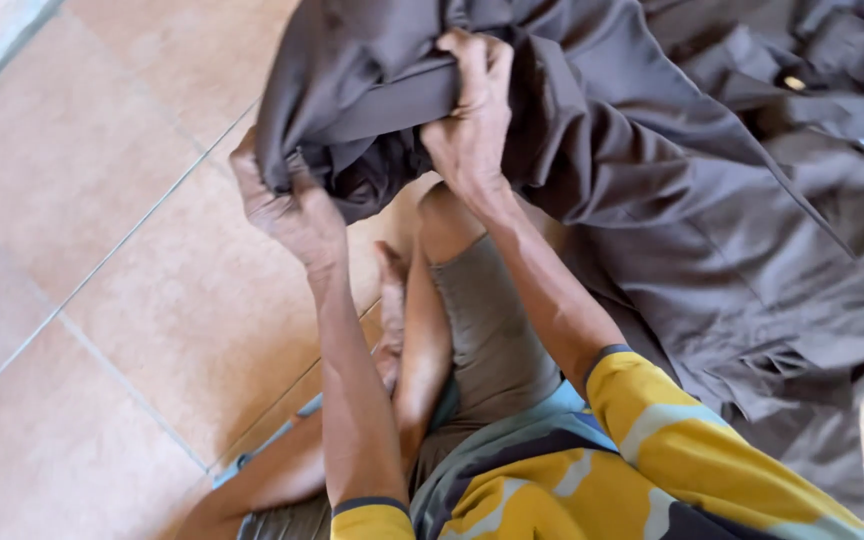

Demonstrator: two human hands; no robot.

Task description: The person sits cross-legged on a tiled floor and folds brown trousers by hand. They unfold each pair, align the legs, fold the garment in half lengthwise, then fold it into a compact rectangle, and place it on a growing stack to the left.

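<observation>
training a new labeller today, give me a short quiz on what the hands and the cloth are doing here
1. True or false: both hands clutch the brown garment.
2. Which hand grips a folded band of the cloth? A) left hand B) right hand
3. What does the garment's spread part lie on?

Key:
1. True: the left hand bunches an edge, and the right hand has its grip higher up.
2. B.
3. The tiled floor, beside the person's bent legs.

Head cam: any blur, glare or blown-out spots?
Head view: soft motion blur over both hands, left hand and right hand; dark brown garment keeps its fold detail; floor tiles brightly lit, washed out at top-left corner; no hard shadows.
</observation>
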